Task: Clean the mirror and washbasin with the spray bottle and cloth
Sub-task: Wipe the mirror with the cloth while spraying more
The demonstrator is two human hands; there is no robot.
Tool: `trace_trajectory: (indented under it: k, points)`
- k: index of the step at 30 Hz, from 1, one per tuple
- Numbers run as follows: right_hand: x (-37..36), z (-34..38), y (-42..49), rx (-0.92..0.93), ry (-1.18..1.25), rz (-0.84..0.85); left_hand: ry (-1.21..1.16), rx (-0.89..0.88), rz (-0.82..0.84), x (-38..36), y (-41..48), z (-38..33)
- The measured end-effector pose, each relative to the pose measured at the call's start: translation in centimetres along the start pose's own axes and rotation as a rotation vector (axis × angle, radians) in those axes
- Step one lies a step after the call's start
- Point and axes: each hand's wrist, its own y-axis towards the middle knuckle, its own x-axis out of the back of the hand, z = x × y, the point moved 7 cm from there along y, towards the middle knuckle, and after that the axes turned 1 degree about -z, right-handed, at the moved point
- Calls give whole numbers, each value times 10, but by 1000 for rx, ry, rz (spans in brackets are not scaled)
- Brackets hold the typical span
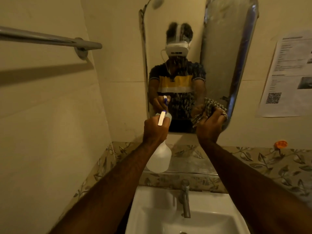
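My left hand (pixel 154 129) grips the neck of a translucent white spray bottle (pixel 160 157), its nozzle pointing at the wall mirror (pixel 184 39). Droplets streak the middle of the glass. My right hand (pixel 210 125) is closed on a bunched checked cloth (pixel 205 109), held against the mirror's lower right part. Below my arms sits the white washbasin (pixel 152 210) with a metal tap (pixel 185 198).
A metal towel rail (pixel 50 39) juts from the left wall. A narrow shelf (pixel 190 166) runs under the mirror, above a leaf-patterned tile band. A printed paper notice (pixel 287 73) is stuck on the right wall, with a small orange object (pixel 280 144) below it.
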Motion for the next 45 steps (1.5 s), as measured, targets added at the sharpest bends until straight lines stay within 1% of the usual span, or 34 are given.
trace_trajectory:
  k: [4,7,11,15,18,20,22,24,26,29,32,34,36,38,40,45]
  points:
    - [-24,29,-13,76,40,85,46,-18,-39,32,10,6]
    - [-51,69,-28,243,17,189,76,-37,-73,58,16,8]
    - [-91,114,-52,542,-159,372,119,-27,-117,85,22,19]
    - [-105,132,-67,753,-336,459,180,-21,-141,99,23,31]
    - [-111,138,-77,963,-439,571,195,-44,-130,98,20,33]
    - [-108,137,-77,1037,-515,612,193,-80,-96,89,15,31]
    - [-100,136,-72,1067,-560,584,190,-100,-58,78,11,29]
    - [-89,133,-61,1040,-553,547,170,-99,-36,68,8,26]
    - [-74,130,-45,962,-503,504,148,-100,-31,60,6,19]
    - [-51,121,-18,813,-427,398,103,-84,-19,45,6,8]
    - [-30,103,10,604,-278,366,48,-83,10,27,5,-8]
    - [-14,92,24,533,-227,314,10,-87,34,15,3,-20]
    - [5,79,38,402,-76,266,-16,-89,49,5,2,-30]
    - [23,67,48,264,56,162,-11,-99,49,-3,2,-38]
    - [35,52,55,164,106,98,-20,-99,62,-11,1,-44]
    - [46,26,66,-41,364,17,-27,-96,72,-23,5,-54]
